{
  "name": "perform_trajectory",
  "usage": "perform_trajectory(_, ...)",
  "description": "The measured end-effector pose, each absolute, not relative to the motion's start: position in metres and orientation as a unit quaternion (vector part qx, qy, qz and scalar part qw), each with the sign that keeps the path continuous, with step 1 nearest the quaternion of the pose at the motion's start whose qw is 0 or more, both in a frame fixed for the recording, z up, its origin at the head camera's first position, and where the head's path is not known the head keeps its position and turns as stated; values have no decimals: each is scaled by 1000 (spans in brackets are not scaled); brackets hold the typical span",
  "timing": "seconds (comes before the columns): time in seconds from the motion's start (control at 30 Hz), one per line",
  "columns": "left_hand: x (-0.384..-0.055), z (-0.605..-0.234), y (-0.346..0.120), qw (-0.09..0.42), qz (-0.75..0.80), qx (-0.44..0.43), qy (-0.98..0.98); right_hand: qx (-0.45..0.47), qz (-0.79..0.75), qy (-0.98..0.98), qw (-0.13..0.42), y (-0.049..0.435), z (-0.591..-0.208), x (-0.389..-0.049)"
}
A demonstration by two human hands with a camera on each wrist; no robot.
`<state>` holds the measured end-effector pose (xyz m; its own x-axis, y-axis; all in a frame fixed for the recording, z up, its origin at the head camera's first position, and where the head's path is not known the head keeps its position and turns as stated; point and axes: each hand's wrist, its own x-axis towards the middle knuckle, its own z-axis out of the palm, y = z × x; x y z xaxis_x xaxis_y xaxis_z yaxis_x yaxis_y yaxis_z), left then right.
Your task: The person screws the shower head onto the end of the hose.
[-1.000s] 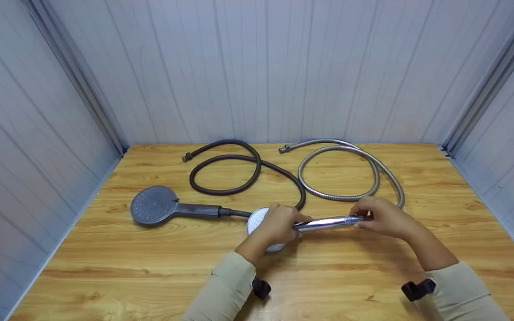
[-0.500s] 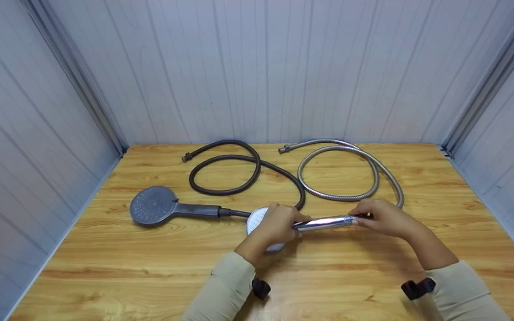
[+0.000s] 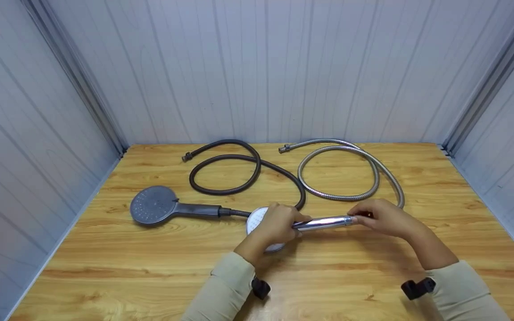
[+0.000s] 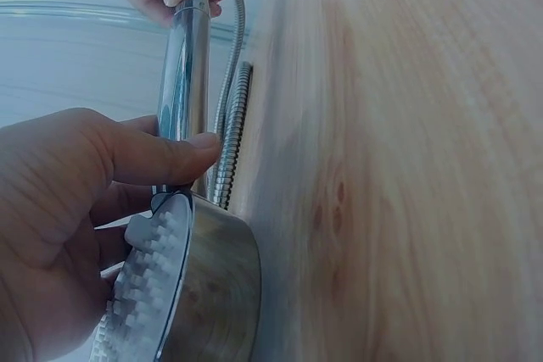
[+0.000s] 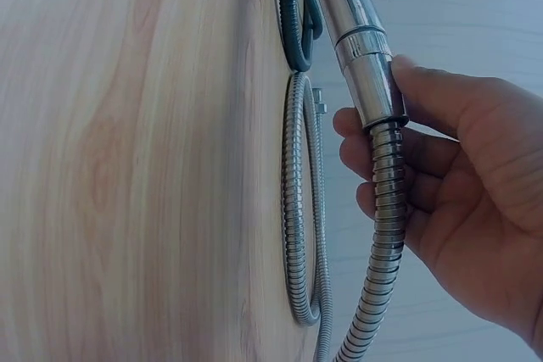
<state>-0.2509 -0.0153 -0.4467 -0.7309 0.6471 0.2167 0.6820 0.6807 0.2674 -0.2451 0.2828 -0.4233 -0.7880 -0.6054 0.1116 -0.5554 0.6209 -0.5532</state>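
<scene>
My left hand (image 3: 279, 225) grips a chrome shower head (image 3: 324, 223) at its neck, with the thumb across the handle in the left wrist view. Its round white spray face (image 4: 144, 286) is partly hidden behind this hand in the head view. At the handle's far end, the thumb and fingers of my right hand (image 3: 384, 217) pinch the smooth metal connector (image 5: 376, 91) of a silver shower hose (image 5: 386, 209). In the right wrist view the connector sits up against the handle's ringed end, in line with it. The ribbed hose bends away below the fingers.
A dark grey shower head (image 3: 154, 205) lies at the left of the wooden table (image 3: 127, 276), joined to a looped black hose (image 3: 221, 193). The silver hose's loop (image 3: 337, 197) lies behind my hands, its loose end fitting (image 3: 283, 149) near the back wall (image 3: 257, 71).
My right fingers have shifted slightly left on the connector and changed their pose around it. The left hand and the chrome shower head stay in place.
</scene>
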Motion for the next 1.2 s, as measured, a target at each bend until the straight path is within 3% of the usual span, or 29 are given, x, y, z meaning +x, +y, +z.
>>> perform_trajectory(0.63,-253,-449,-15,42,-171,-365,-914,-341,-294,892,-23,282,-429,-245)
perform_trajectory(1.2,-251,-448,-15,34,-194,-353,-915,-362,-294,884,-27,281,-429,-245)
